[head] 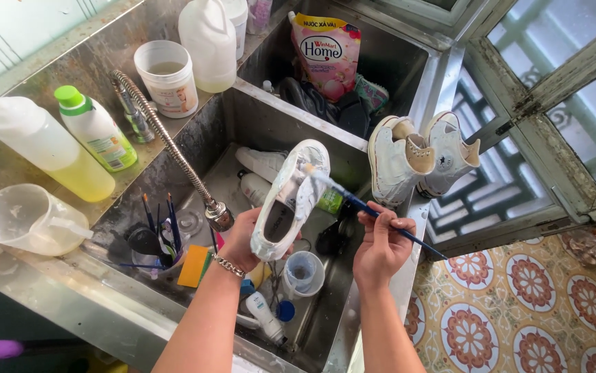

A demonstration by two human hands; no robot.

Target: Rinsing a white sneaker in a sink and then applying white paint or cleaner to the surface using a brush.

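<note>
Head cam: left hand point(242, 242) grips white shoe point(291, 197) over sink point(339, 324); right hand point(380, 245) clenched on brush point(370, 211), tip touching shoe.

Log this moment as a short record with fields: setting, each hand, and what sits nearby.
setting: steel double sink beside an open window
left hand: grips a white sneaker over the basin, sole side up
right hand: holds a blue-handled paintbrush, bristles on the sneaker's sole
sink edge: pair of white high-top shoes standing upright
counter: flexible faucet, green-capped bottle, clear jug
basin: cup of brushes, small bottles
</note>
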